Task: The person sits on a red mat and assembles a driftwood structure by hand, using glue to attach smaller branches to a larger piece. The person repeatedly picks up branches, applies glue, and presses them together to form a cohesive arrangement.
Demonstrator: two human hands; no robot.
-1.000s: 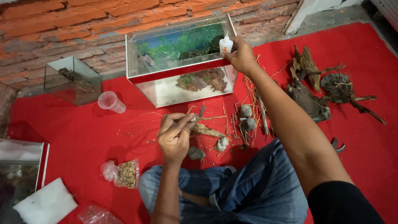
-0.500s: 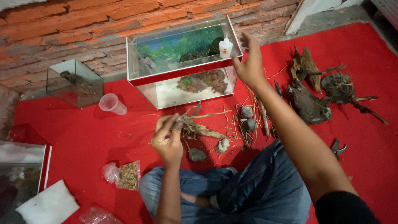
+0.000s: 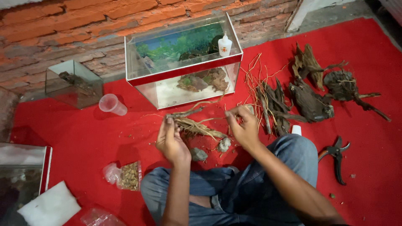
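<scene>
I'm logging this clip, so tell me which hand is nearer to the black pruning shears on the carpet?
Right. The right hand sits left of the pruning shears, pinching a root. The left hand is farther left, holding the root bundle.

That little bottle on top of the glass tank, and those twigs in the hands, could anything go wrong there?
Maybe. The small white bottle stands on the glass tank rim, so a bump might topple it. The thin root piece, held between the left hand and right hand, might snap. The pruning shears lie close to the knee.
</scene>
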